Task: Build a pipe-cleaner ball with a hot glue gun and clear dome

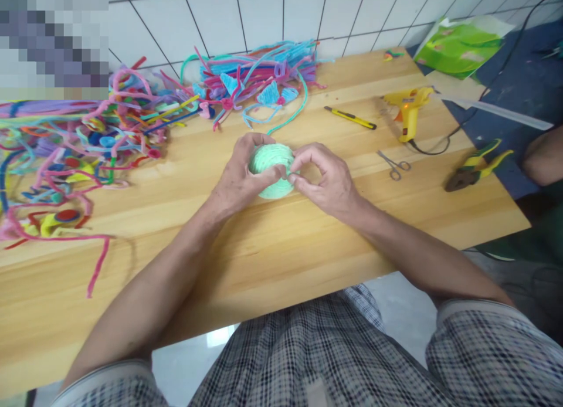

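A mint-green coil of pipe cleaner (270,156), wound into a rounded shape, is between my two hands above the wooden table. My left hand (246,169) wraps round its left side, thumb across the front and fingers behind. At its right edge, my right hand (323,175) pinches with thumb and forefinger; the fingertips touch the coil, perhaps on a strand end too small to make out. A teal pipe cleaner (292,118) curves across the table just behind the coil.
Tangled colourful pipe cleaners (88,143) cover the table's left, with a bundle (259,70) by the tiled wall. To the right lie a yellow utility knife (350,118), a corded glue gun (409,111), scissors (394,165) and pliers (475,166). Another person's limb (545,155) shows at the right edge.
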